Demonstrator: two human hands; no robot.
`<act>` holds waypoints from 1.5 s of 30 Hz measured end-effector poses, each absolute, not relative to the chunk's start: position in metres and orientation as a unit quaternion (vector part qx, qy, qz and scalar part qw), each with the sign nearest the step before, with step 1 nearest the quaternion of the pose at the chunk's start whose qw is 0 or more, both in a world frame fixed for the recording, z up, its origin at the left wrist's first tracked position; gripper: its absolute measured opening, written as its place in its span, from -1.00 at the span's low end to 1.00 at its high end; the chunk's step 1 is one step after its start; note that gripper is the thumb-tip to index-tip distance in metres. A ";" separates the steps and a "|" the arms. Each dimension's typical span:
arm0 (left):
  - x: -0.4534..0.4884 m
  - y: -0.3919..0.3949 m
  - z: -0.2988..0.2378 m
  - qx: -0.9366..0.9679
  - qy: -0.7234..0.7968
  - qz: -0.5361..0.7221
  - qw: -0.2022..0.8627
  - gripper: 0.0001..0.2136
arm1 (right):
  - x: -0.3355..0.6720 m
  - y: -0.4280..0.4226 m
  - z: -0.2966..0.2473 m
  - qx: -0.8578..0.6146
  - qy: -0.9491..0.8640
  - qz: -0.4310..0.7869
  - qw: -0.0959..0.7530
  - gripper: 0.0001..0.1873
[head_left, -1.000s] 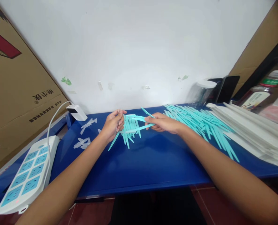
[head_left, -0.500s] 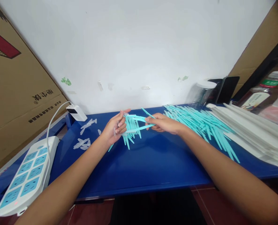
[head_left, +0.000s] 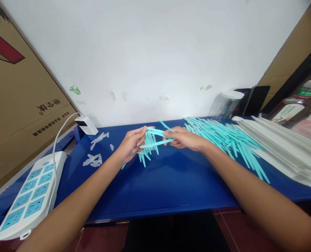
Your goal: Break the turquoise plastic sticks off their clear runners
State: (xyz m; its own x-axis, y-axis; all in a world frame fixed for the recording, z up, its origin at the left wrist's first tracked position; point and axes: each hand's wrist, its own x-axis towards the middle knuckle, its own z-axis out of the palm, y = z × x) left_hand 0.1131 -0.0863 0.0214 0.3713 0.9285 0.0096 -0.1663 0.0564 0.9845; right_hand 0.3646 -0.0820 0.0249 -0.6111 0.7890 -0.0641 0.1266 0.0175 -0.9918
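My right hand (head_left: 183,137) is closed round a few slim teal plastic sticks shaped like eyebrow razors (head_left: 157,143), which fan out to the left and upward from its fingers. My left hand (head_left: 134,141) pinches the left end of the upper razor (head_left: 155,131) between thumb and fingers; its other fingers are curled. Whether a small cap is also in them I cannot make out. Beneath and behind the hands lies a small pile of teal razors (head_left: 144,158), partly hidden. Translucent whitish caps (head_left: 92,160) lie on the blue table (head_left: 155,189) left of my left hand.
A large heap of teal razors (head_left: 223,136) spreads to the right, beside stacked white plastic sleeves (head_left: 283,150). Behind stand a lidded clear jar (head_left: 227,105), a dark phone (head_left: 256,100) and a bottle (head_left: 289,108). On the left are a power strip (head_left: 32,196) and a corded white device (head_left: 86,125).
My left hand has moved slightly right, and its fingers now pinch the upper razor's end. The lower razor's left end now shows clear of the left fingers. My right hand has barely moved.
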 end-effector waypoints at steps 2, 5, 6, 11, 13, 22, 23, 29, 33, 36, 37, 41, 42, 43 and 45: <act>0.114 -0.087 0.022 0.549 0.361 0.430 0.619 -0.60 | 0.364 -0.084 0.026 -0.339 -0.663 0.611 0.267 -0.54; 0.114 -0.087 0.024 0.558 0.366 0.436 0.604 -0.61 | 0.362 -0.085 0.025 -0.322 -0.671 0.616 0.260 -0.50; 0.114 -0.087 0.025 0.558 0.365 0.437 0.603 -0.62 | 0.362 -0.085 0.025 -0.318 -0.672 0.617 0.259 -0.50; 0.115 -0.085 0.025 0.559 0.379 0.420 0.606 -0.53 | 0.364 -0.082 0.023 -0.331 -0.688 0.590 0.263 -0.54; 0.114 -0.083 0.023 0.552 0.385 0.432 0.600 -0.53 | 0.366 -0.080 0.023 -0.342 -0.687 0.585 0.262 -0.56; 0.117 -0.079 0.012 0.539 0.433 0.434 0.578 -0.81 | 0.362 -0.083 0.022 -0.381 -0.714 0.535 0.245 -0.54; 0.119 -0.079 0.011 0.542 0.440 0.432 0.571 -0.83 | 0.361 -0.084 0.021 -0.383 -0.719 0.526 0.245 -0.54; 0.122 -0.079 0.002 0.538 0.437 0.429 0.579 -0.92 | 0.358 -0.086 0.021 -0.389 -0.744 0.478 0.258 -0.53; 0.119 -0.075 0.000 0.516 0.426 0.448 0.592 -0.78 | 0.359 -0.083 0.019 -0.434 -0.727 0.452 0.282 -0.51; 0.118 -0.073 0.000 0.497 0.453 0.448 0.589 -0.73 | 0.361 -0.079 0.016 -0.452 -0.714 0.445 0.296 -0.51; 0.118 -0.072 0.000 0.491 0.461 0.445 0.590 -0.72 | 0.361 -0.078 0.015 -0.453 -0.711 0.446 0.300 -0.51; 0.117 -0.071 -0.002 0.482 0.458 0.440 0.604 -0.67 | 0.362 -0.077 0.014 -0.460 -0.700 0.447 0.315 -0.50; 0.117 -0.071 -0.002 0.481 0.454 0.440 0.608 -0.66 | 0.362 -0.078 0.015 -0.460 -0.697 0.449 0.318 -0.49; 0.117 -0.071 -0.002 0.479 0.450 0.439 0.612 -0.65 | 0.362 -0.078 0.016 -0.459 -0.695 0.452 0.320 -0.49; 0.117 -0.071 -0.003 0.474 0.445 0.441 0.618 -0.62 | 0.362 -0.080 0.018 -0.446 -0.696 0.461 0.322 -0.48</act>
State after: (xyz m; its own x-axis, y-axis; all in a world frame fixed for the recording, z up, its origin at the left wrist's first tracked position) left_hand 0.1170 -0.0706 -0.0031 0.2144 0.9677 -0.1326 -0.1232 0.1614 0.9792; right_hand 0.3617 -0.0799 0.0185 -0.3952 0.9178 0.0381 0.3234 0.1779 -0.9294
